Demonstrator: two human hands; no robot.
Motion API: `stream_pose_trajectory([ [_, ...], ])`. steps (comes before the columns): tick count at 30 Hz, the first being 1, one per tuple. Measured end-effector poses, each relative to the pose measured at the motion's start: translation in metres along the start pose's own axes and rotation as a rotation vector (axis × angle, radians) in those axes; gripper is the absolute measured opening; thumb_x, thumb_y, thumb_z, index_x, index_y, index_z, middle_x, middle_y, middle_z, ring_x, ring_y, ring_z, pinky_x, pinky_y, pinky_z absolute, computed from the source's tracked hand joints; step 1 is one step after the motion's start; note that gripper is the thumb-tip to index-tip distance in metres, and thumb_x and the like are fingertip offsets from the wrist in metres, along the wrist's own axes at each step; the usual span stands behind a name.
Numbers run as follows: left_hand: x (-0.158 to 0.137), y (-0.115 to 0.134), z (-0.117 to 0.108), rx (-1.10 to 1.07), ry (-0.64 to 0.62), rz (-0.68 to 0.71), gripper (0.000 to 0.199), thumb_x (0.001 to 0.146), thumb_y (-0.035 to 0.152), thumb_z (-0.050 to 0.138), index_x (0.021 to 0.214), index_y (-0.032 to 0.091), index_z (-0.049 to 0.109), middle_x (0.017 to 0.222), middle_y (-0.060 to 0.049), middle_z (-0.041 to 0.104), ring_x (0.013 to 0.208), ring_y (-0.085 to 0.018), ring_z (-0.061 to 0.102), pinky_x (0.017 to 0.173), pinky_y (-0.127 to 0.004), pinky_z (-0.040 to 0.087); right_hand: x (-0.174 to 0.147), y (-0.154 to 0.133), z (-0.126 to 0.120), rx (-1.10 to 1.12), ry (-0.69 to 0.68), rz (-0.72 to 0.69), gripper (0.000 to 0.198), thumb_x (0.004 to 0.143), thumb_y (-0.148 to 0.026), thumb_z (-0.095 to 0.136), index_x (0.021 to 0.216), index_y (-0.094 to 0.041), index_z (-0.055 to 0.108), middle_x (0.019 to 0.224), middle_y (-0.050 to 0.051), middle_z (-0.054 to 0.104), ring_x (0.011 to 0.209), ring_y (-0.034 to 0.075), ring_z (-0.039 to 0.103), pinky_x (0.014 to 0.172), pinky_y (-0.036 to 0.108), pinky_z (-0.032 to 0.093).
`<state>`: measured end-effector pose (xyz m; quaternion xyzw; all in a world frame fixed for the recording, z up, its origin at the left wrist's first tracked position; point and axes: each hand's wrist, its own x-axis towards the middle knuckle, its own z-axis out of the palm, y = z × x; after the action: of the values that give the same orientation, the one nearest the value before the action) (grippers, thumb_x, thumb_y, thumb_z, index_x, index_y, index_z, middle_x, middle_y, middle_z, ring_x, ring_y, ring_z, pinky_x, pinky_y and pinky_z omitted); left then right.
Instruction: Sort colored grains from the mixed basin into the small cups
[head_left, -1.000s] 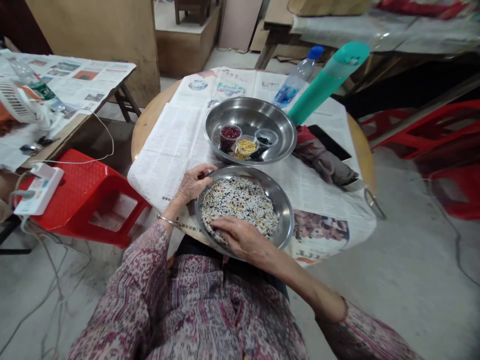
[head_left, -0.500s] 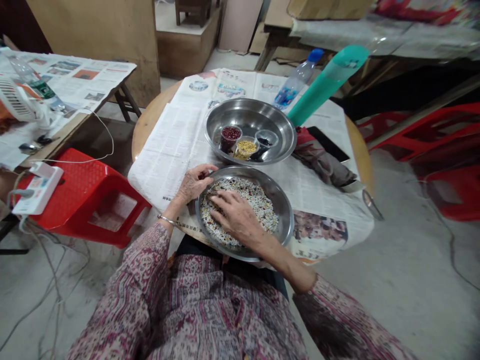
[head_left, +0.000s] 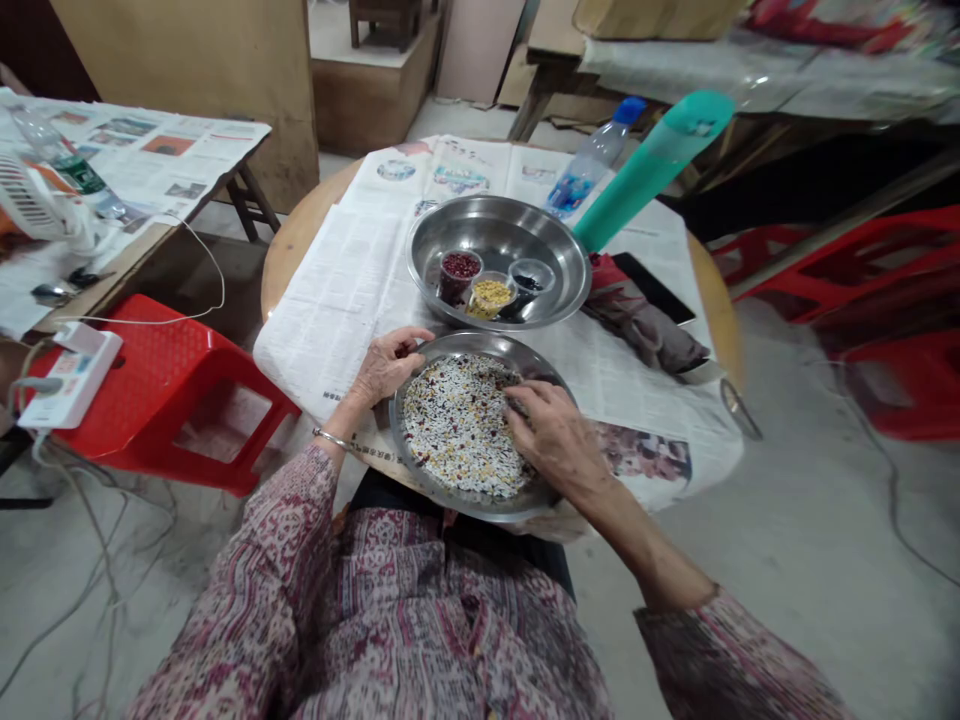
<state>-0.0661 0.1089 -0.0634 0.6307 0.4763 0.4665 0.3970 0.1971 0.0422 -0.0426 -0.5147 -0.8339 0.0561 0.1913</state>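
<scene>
Biggest thing here is the round table (head_left: 292,240), mid-frame, mostly covered in newspaper (head_left: 322,325). Two shiny metal basins sit on it: the back basin (head_left: 517,228) a bit above centre, and the front basin (head_left: 525,358) dead centre, at the table's near edge.

Then the hands. The left hand (head_left: 386,365) is at the upper left of the front basin's rim, fingers part bent, thumb near the edge. Can't tell if it's properly clamped or just resting. The right hand (head_left: 559,435) is inside the right part of that basin, fingers loosely curled into the grain. Can't tell if any is pinched under there.

Three clear cups stand in the back basin, above centre: a red-bean cup (head_left: 456,291), a yellow-bean cup (head_left: 484,311) and a dark-bean cup (head_left: 532,264).

Smallest stuff is the grain mix (head_left: 457,420), white with red, yellow and dark bits, in the front basin. My guess: it's loose and slidey, pours around fingers, and a cupped palm beats pinching. The basin looks thin, stiff and smooth, probably some weight with that load, so I'd hold it by the rim on opposite sides. Cups look light and squeezable; go gently, high on the walls.
</scene>
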Motion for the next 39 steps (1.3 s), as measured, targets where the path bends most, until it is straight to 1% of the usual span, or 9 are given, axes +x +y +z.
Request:
stream_pose_trajectory([
  [4, -0.001, 0.0, 0.0, 0.004, 0.006, 0.004, 0.029, 0.075, 0.005, 0.062, 0.098, 0.02, 0.071, 0.064, 0.006, 0.046, 0.06, -0.009, 0.041, 0.06, -0.024, 0.034, 0.001, -0.024, 0.008, 0.048, -0.033, -0.013, 0.025, 0.095, -0.025, 0.051, 0.114, -0.02, 0.066, 0.111, 0.013, 0.066, 0.109, 0.029, 0.06, 0.095, 0.047, 0.054],
  [9, -0.001, 0.002, 0.0, 0.015, 0.001, 0.008, 0.027, 0.075, 0.01, 0.062, 0.098, 0.021, 0.07, 0.064, 0.006, 0.046, 0.059, -0.01, 0.041, 0.059, -0.024, 0.035, -0.007, -0.067, 0.008, 0.177, -0.162, -0.215, 0.021, 0.097, -0.023, 0.049, 0.111, -0.023, 0.065, 0.109, 0.01, 0.066, 0.104, 0.024, 0.062, 0.086, 0.04, 0.058],
  [13, -0.002, 0.003, 0.0, 0.036, 0.018, 0.007, 0.027, 0.075, 0.01, 0.062, 0.098, 0.02, 0.071, 0.064, 0.006, 0.046, 0.059, -0.01, 0.042, 0.059, -0.024, 0.036, -0.005, -0.067, 0.004, 0.172, -0.231, -0.327, 0.021, 0.098, -0.021, 0.047, 0.104, -0.023, 0.067, 0.1, 0.008, 0.068, 0.095, 0.021, 0.064, 0.079, 0.036, 0.058],
  [17, -0.002, 0.004, -0.001, 0.032, 0.011, 0.004, 0.027, 0.075, 0.011, 0.062, 0.099, 0.019, 0.072, 0.063, 0.006, 0.046, 0.059, -0.01, 0.042, 0.059, -0.023, 0.036, 0.004, -0.038, -0.003, 0.044, -0.143, -0.192, 0.021, 0.097, -0.02, 0.047, 0.095, -0.022, 0.069, 0.09, 0.007, 0.071, 0.088, 0.022, 0.067, 0.077, 0.037, 0.057],
  [20, -0.003, 0.005, -0.003, 0.033, 0.009, 0.005, 0.027, 0.074, 0.013, 0.061, 0.099, 0.018, 0.072, 0.063, 0.006, 0.046, 0.06, -0.01, 0.042, 0.059, -0.022, 0.036, 0.013, -0.023, -0.009, 0.05, -0.053, -0.114, 0.02, 0.096, -0.021, 0.049, 0.096, -0.022, 0.069, 0.093, 0.007, 0.074, 0.089, 0.022, 0.07, 0.08, 0.036, 0.057],
  [26, -0.004, 0.008, -0.004, 0.059, 0.019, -0.014, 0.03, 0.073, 0.012, 0.061, 0.101, 0.016, 0.073, 0.065, 0.006, 0.046, 0.061, -0.009, 0.043, 0.061, -0.021, 0.036, 0.041, -0.026, -0.021, 0.138, 0.034, -0.021, 0.022, 0.094, -0.025, 0.05, 0.096, -0.024, 0.072, 0.097, 0.006, 0.078, 0.088, 0.022, 0.072, 0.079, 0.036, 0.056],
  [31, -0.005, 0.007, -0.005, 0.026, 0.009, -0.025, 0.03, 0.073, 0.015, 0.061, 0.101, 0.016, 0.073, 0.065, 0.006, 0.047, 0.062, -0.01, 0.043, 0.06, -0.022, 0.036, 0.092, -0.018, -0.038, 0.148, 0.173, 0.139, 0.024, 0.09, -0.033, 0.054, 0.093, -0.024, 0.076, 0.091, 0.006, 0.079, 0.077, 0.022, 0.07, 0.071, 0.035, 0.052],
  [35, -0.005, 0.006, -0.005, -0.009, 0.006, -0.024, 0.029, 0.073, 0.015, 0.061, 0.099, 0.016, 0.073, 0.064, 0.006, 0.047, 0.06, -0.01, 0.042, 0.059, -0.022, 0.035, 0.138, -0.003, -0.038, 0.041, 0.182, 0.18, 0.024, 0.087, -0.031, 0.056, 0.091, -0.025, 0.079, 0.088, 0.007, 0.078, 0.079, 0.022, 0.068, 0.069, 0.035, 0.048],
  [39, -0.005, 0.006, -0.004, -0.021, 0.01, -0.031, 0.03, 0.072, 0.013, 0.061, 0.099, 0.016, 0.073, 0.063, 0.006, 0.046, 0.06, -0.01, 0.041, 0.06, -0.022, 0.035, 0.168, 0.007, -0.03, -0.071, 0.043, 0.153, 0.025, 0.083, -0.03, 0.06, 0.097, -0.027, 0.081, 0.092, 0.008, 0.078, 0.087, 0.024, 0.067, 0.069, 0.035, 0.047],
])
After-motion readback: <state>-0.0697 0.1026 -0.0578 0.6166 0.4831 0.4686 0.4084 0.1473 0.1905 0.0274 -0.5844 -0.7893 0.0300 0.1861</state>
